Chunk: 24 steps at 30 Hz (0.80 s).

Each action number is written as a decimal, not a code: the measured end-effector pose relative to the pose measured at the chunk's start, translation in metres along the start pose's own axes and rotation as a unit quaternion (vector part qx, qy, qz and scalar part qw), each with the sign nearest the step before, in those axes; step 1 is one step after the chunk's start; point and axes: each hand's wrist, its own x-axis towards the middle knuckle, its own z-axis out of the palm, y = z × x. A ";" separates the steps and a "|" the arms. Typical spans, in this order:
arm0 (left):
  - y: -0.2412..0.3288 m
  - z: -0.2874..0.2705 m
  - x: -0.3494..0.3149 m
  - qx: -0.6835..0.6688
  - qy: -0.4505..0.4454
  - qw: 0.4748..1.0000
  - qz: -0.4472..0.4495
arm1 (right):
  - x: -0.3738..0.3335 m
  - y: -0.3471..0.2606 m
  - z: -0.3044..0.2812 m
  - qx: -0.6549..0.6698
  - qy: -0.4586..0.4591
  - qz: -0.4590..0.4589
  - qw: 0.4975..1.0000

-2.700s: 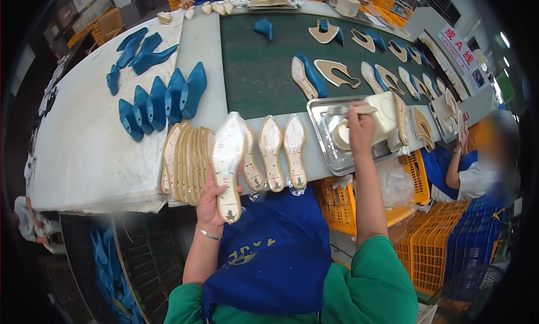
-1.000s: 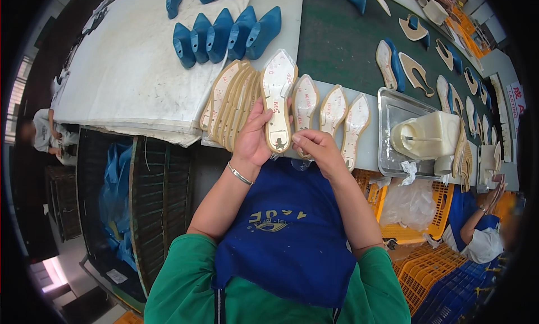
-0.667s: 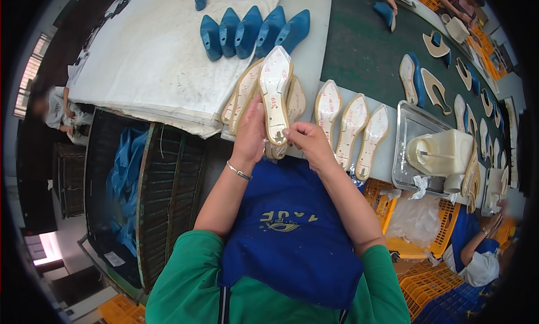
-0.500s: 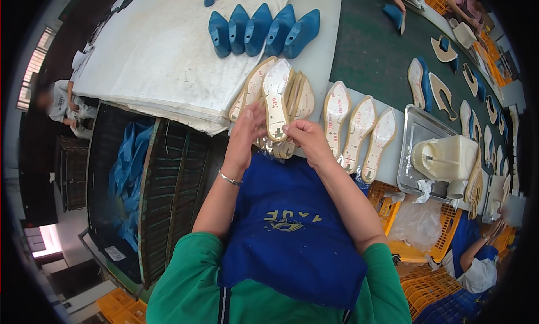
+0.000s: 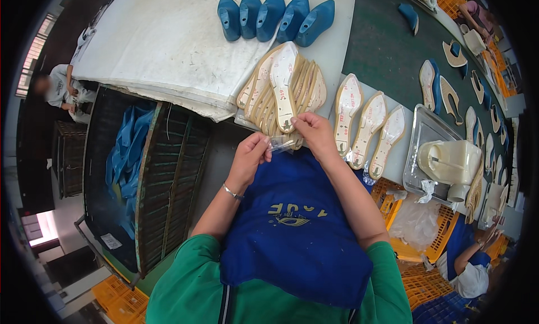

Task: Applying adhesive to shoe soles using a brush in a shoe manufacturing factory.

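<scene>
My right hand (image 5: 314,134) pinches the narrow heel end of a pale shoe insole (image 5: 284,88) with red print and a tan edge. This insole lies over a fanned stack of similar insoles (image 5: 257,88) at the table's near edge. Close to its heel, the closed fingers of my left hand (image 5: 249,159) grip a piece of clear plastic film (image 5: 281,144). Whether the film is attached to the insoles is hard to see. Three more insoles (image 5: 370,122) lie side by side to the right of my right hand.
Several blue shoe lasts (image 5: 270,14) stand in a row behind the stack. A metal tray (image 5: 413,150) with a cream plastic container (image 5: 452,158) sits at right, beside a green belt (image 5: 387,54). A rack cart (image 5: 174,172) holding blue lasts stands left. Other people work nearby.
My left hand has gone from open beside the insole to gripping the plastic film nearer my apron. The right hand still pinches the insole's heel. The whole view has shifted slightly.
</scene>
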 end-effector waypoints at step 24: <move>0.061 0.022 -0.003 -0.068 -0.112 0.991 0.002 | -0.073 -0.056 -0.017 0.248 -0.146 0.024 0.957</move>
